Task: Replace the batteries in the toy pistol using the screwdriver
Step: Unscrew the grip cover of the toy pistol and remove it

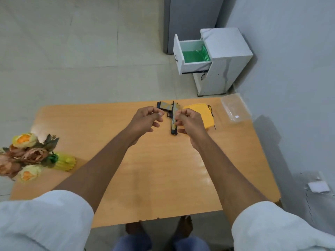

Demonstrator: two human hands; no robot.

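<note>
The single head-worn camera looks forward and steeply down from above the table [145, 178], near the outstretched arms.

The table [145, 169] looked like smooth, glossy wood laminate. The pistol [173, 116] seemed hard plastic, black and tan. A clear plastic box [235, 110] shone faintly. The sleeves [45, 220] were matt white cloth.

Soft, even indoor light fills the room, bright without harsh shadows. A pale sheen of glare lies on the bench [163, 178] near its middle. The wide lens bows straight edges toward the frame's borders, and fine detail looks slightly soft throughout.
</note>
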